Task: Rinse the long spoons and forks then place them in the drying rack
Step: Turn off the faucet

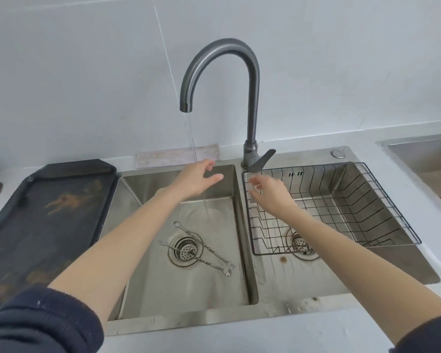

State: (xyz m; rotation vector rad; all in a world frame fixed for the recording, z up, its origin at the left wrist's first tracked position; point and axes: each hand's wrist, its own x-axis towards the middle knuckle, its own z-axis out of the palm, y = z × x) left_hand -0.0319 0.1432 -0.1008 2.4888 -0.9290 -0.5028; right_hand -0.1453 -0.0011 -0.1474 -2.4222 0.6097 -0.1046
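Observation:
Long thin metal spoons (204,244) and forks (215,264) lie crossed over the drain at the bottom of the left sink basin (143,276). Water runs from the grey faucet (222,80) into that basin. My left hand (196,180) is raised above the basin right by the stream, fingers apart and holding nothing. My right hand (270,191) hovers over the left rim of the black wire drying rack (367,207), just below the faucet lever (261,160), fingers apart and empty. The rack sits in the right basin and holds nothing.
A dark tray (43,220) lies on the counter left of the sink. A folded cloth (178,155) rests against the wall behind the left basin. Another sink edge (423,151) shows at the far right. White counter runs along the front.

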